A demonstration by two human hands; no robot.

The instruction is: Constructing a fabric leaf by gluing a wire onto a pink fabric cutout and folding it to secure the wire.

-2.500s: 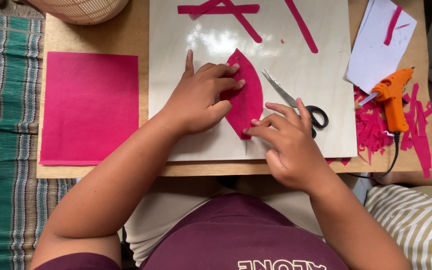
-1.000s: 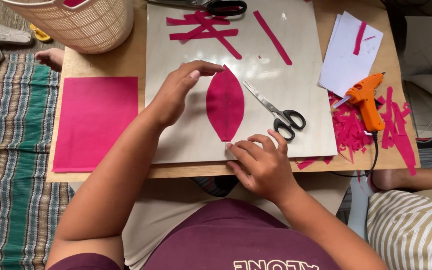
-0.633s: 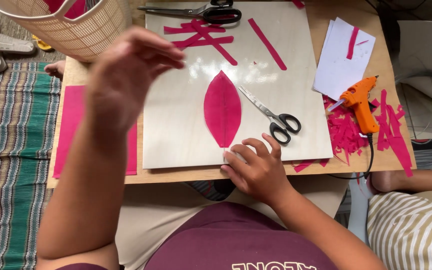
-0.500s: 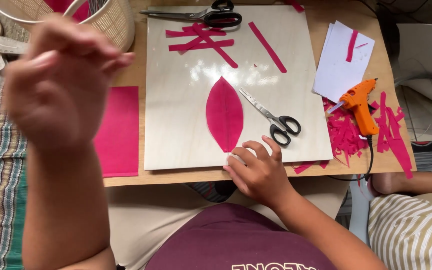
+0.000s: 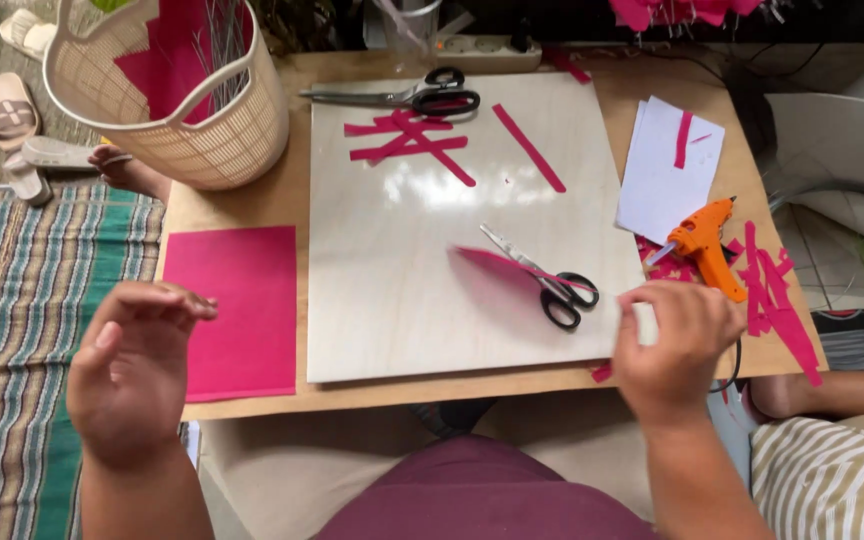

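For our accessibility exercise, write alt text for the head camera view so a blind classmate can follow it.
A person's right hand lifts a blurred pink leaf-shaped cutout beside small black-handled scissors on a pale board, while the left hand hovers empty, fingers curled, near a pink sheet. An orange glue gun and pink scraps lie to the right.

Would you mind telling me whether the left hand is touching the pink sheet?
Apart: the head view shows the left hand raised, empty, left of the pink sheet.
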